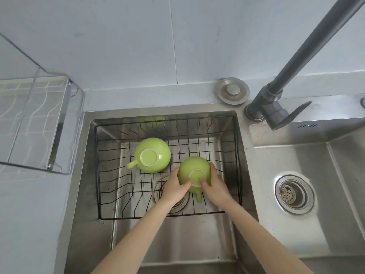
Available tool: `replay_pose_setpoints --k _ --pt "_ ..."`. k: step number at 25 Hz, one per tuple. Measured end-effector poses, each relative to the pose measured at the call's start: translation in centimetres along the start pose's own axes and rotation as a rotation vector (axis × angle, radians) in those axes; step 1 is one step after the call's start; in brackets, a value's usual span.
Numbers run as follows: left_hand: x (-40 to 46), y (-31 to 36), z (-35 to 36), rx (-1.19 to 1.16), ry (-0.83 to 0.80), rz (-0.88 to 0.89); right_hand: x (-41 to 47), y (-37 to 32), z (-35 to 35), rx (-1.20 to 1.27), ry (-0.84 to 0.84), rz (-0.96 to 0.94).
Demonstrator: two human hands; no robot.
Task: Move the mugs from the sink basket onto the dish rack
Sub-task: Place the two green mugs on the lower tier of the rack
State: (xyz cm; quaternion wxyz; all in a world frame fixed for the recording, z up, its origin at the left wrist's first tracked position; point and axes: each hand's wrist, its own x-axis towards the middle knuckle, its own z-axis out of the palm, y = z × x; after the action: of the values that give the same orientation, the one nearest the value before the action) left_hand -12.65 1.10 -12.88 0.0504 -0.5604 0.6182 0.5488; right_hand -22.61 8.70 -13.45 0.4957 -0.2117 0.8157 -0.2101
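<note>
I see both hands clasping one upturned green mug [194, 171] in the wire basket [236, 155]: left hand [174, 187], right hand [216, 187]. It seems lifted slightly. Another mug [153, 155] sits behind-left; the rack [65, 115] stands left.

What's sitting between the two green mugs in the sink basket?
Nothing. In the head view only bare black wire of the sink basket separates the free mug from the mug held by both hands.

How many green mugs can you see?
2. One green mug sits upside down in the sink basket, toward its back left. The other mug, also upside down, is held between the left hand and right hand.
</note>
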Motion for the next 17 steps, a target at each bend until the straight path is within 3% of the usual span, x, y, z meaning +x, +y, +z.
replay_pose_setpoints --k 10,17 --pt "-1.4 -0.4 -0.7 -0.157 0.026 -0.019 -2.9 -1.1 -0.4 0.085 0.111 -0.067" --pt "-6.7 -0.1 -3.6 -0.308 0.079 0.14 -8.4 -3.2 -0.3 0.134 0.195 -0.138"
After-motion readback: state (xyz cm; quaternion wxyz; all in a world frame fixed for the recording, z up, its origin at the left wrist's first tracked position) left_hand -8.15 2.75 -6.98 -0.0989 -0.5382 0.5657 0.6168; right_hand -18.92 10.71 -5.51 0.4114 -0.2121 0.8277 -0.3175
